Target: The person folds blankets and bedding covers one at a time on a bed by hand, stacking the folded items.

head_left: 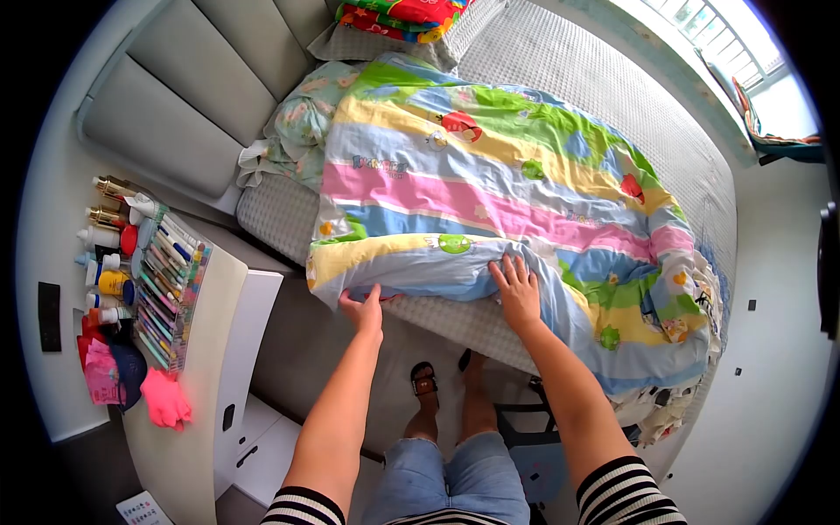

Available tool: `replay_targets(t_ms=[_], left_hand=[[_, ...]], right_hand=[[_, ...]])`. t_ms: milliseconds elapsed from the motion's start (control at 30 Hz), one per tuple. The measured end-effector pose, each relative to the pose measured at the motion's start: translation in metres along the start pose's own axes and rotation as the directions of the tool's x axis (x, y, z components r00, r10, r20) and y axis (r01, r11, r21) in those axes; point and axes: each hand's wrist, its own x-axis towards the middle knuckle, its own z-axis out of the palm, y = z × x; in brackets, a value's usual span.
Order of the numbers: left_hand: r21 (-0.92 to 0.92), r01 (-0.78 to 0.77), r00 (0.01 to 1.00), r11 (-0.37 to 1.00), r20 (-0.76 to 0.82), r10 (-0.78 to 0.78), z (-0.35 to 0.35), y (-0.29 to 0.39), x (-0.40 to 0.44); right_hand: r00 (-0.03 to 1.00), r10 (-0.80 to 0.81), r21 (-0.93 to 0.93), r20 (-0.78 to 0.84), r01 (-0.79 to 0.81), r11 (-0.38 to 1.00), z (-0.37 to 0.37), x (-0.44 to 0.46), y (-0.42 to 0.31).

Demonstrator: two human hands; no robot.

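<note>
A striped cartoon quilt (455, 197) in pink, yellow, green and blue lies over the bed, its near edge folded back into a thick roll. My left hand (362, 313) pinches the lower edge of that roll near its left end, thumb and fingers closed on the cloth. Farther right, my right hand (518, 293) rests flat on the folded part with its fingers spread. Beyond the quilt's left side is a crumpled pale green floral cloth (302, 122). The quilt's right end is bunched up near the bed's foot.
A grey padded headboard (188, 79) stands at the left. The bedside cabinet (219, 306) carries pens, bottles and a pink cloth (166, 401). A folded red blanket (402, 17) lies on a pillow at the top. A dark chair (525, 429) stands by my legs.
</note>
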Motion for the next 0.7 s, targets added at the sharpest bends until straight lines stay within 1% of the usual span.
replay_targets(t_ms=[33,100,133,200,233,267,300,333,433,500,567,633,667,700], left_hand=[[-0.047,0.059,0.996,0.997,-0.062,-0.062,0.003,-0.01,0.008],[-0.11,0.249,0.966,0.962,-0.045,-0.255,-0.01,-0.034,0.034],[-0.16,0.246,0.968,0.956,-0.014,-0.251,-0.013,-0.039,0.04],[-0.178,0.231,0.97,0.957,0.117,-0.212,-0.027,-0.041,0.054],[-0.25,0.204,0.958,0.946,0.251,-0.14,-0.038,-0.029,0.051],[-0.15,0.224,0.945,0.963,0.276,-0.177,-0.047,-0.018,0.046],[-0.051,0.237,0.932,0.97,0.295,-0.212,-0.059,0.004,0.035],[-0.074,0.135,0.942,0.988,0.32,-0.105,-0.067,0.016,0.022],[-0.22,0.11,0.954,0.969,0.297,-0.041,-0.091,0.033,-0.005],[-0.25,0.08,0.948,0.965,0.317,0.003,-0.116,0.053,-0.034],[-0.323,0.131,0.943,0.937,0.333,-0.018,-0.145,0.059,-0.05],[-0.361,0.123,0.933,0.924,0.36,0.016,-0.17,0.071,-0.062],[-0.374,0.126,0.929,0.919,0.37,0.023,-0.185,0.072,-0.07],[-0.357,0.11,0.922,0.928,0.386,0.039,-0.198,0.079,-0.079]], right_hand=[[1.0,-0.003,0.032,0.012,0.002,0.999,0.001,0.005,0.003],[0.999,-0.006,0.09,0.043,0.002,0.996,0.002,0.01,0.009],[0.995,-0.024,0.095,-0.095,0.033,0.995,-0.004,0.011,0.007],[0.998,0.056,0.201,0.039,-0.063,0.978,-0.017,0.017,0.006],[0.99,0.093,0.247,0.107,-0.117,0.962,-0.021,0.016,0.008],[0.988,0.109,0.241,0.114,-0.133,0.961,-0.025,0.014,0.009],[0.985,0.123,0.235,0.118,-0.148,0.961,-0.027,0.012,0.009],[0.984,0.136,0.231,0.119,-0.16,0.96,-0.031,0.01,0.009],[0.967,0.184,0.212,0.176,-0.22,0.952,-0.052,-0.007,-0.004],[0.973,0.203,0.242,0.113,-0.225,0.944,-0.068,-0.025,-0.013],[0.971,0.223,0.267,0.087,-0.239,0.934,-0.092,-0.052,-0.019],[0.967,0.242,0.289,0.078,-0.254,0.923,-0.126,-0.071,-0.024],[0.958,0.256,0.294,0.133,-0.285,0.913,-0.134,-0.082,-0.022],[0.954,0.269,0.305,0.13,-0.297,0.905,-0.145,-0.092,-0.021]])
